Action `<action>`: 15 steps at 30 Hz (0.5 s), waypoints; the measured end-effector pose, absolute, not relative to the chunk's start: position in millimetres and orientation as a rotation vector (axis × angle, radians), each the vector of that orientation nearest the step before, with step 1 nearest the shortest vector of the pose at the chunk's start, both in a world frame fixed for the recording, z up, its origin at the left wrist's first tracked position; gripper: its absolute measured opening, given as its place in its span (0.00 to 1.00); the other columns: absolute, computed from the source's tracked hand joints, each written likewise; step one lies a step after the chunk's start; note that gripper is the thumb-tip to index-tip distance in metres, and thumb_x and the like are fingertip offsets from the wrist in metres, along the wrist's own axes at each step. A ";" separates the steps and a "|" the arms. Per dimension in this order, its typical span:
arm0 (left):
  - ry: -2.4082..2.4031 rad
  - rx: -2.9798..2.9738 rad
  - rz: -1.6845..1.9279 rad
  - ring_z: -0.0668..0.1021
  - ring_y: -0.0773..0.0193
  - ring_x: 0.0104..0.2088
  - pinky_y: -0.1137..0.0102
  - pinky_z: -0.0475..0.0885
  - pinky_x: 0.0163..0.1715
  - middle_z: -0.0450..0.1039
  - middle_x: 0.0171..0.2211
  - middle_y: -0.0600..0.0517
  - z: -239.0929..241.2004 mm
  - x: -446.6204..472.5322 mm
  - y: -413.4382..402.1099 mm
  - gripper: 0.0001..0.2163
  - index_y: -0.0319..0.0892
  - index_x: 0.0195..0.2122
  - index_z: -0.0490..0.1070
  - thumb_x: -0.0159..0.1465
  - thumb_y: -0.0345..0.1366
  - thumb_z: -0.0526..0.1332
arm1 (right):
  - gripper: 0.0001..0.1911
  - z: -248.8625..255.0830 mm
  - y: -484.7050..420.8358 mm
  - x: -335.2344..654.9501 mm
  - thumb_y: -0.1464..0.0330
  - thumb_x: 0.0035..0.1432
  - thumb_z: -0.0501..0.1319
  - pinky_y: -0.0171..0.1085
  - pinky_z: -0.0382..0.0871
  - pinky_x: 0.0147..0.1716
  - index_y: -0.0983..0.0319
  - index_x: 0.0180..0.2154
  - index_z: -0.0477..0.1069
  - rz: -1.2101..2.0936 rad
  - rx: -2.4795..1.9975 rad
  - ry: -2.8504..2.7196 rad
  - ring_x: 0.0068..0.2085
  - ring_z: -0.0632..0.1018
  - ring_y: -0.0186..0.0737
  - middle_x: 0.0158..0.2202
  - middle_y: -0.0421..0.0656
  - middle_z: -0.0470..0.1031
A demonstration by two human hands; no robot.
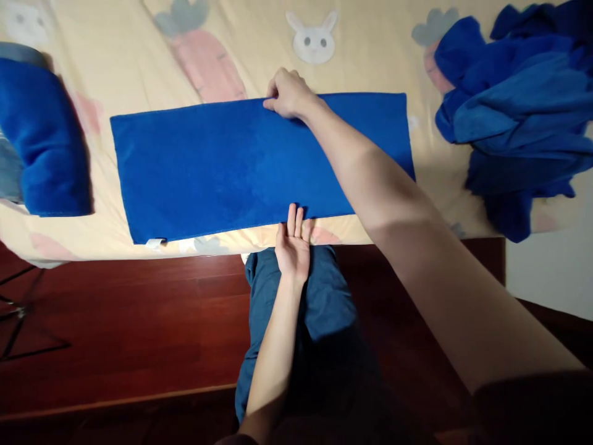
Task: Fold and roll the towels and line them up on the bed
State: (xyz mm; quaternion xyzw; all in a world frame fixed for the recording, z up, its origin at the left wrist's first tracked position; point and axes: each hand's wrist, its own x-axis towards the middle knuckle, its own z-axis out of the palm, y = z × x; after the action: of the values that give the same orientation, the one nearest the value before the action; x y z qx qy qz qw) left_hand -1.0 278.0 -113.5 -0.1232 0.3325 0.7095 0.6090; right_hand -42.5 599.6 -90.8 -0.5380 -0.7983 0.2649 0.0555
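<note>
A blue towel lies spread flat as a long rectangle on the patterned bed sheet, with a small white tag at its near left corner. At the towel's far edge, right of its middle, my right hand has its fingers curled and pinched on the cloth. My left hand is palm up at the near edge, fingers stretched out, with the fingertips over the towel's border. My right forearm crosses above the towel and hides part of its right side.
Crumpled blue cloths are heaped on the right of the bed sheet. A folded blue towel rests at the left, with greyish cloth beside it. Thin black stand legs stand on the red-brown floor at lower left.
</note>
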 end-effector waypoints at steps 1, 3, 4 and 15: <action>0.779 -0.295 1.634 0.63 0.59 0.73 0.61 0.66 0.72 0.69 0.68 0.56 -113.4 -0.4 278.6 0.21 0.48 0.50 0.81 0.78 0.40 0.46 | 0.13 -90.6 602.7 -43.5 0.65 0.64 0.71 0.50 0.78 0.56 0.66 0.40 0.71 0.834 -1.646 -2.388 0.42 0.80 0.35 0.41 0.41 0.75; 0.799 -0.315 1.629 0.63 0.59 0.73 0.62 0.66 0.71 0.70 0.67 0.55 -112.7 0.5 279.7 0.21 0.47 0.50 0.80 0.78 0.41 0.46 | 0.14 -89.3 608.7 -47.1 0.66 0.62 0.73 0.50 0.83 0.44 0.65 0.37 0.71 0.916 -1.657 -2.315 0.30 0.79 0.32 0.31 0.34 0.70; 0.809 -0.326 1.629 0.63 0.59 0.73 0.62 0.66 0.71 0.70 0.67 0.54 -112.2 0.9 280.1 0.21 0.46 0.50 0.80 0.78 0.42 0.46 | 0.13 -88.0 611.4 -49.1 0.67 0.61 0.73 0.50 0.84 0.40 0.65 0.37 0.71 0.958 -1.659 -2.276 0.26 0.78 0.31 0.27 0.31 0.66; 0.908 -0.466 1.617 0.67 0.58 0.71 0.62 0.67 0.70 0.72 0.66 0.46 -107.0 4.4 284.2 0.19 0.41 0.57 0.76 0.78 0.40 0.49 | 0.11 -77.8 622.7 -48.9 0.77 0.56 0.71 0.52 0.84 0.41 0.64 0.38 0.70 1.038 -1.640 -2.099 0.21 0.71 0.28 0.22 0.27 0.64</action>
State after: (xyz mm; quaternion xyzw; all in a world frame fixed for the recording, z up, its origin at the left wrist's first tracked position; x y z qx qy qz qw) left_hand 4.4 284.2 -107.0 -0.1989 0.3880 0.6910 0.5766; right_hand -48.9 622.7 -77.8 -0.5679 -0.7270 0.3593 0.1411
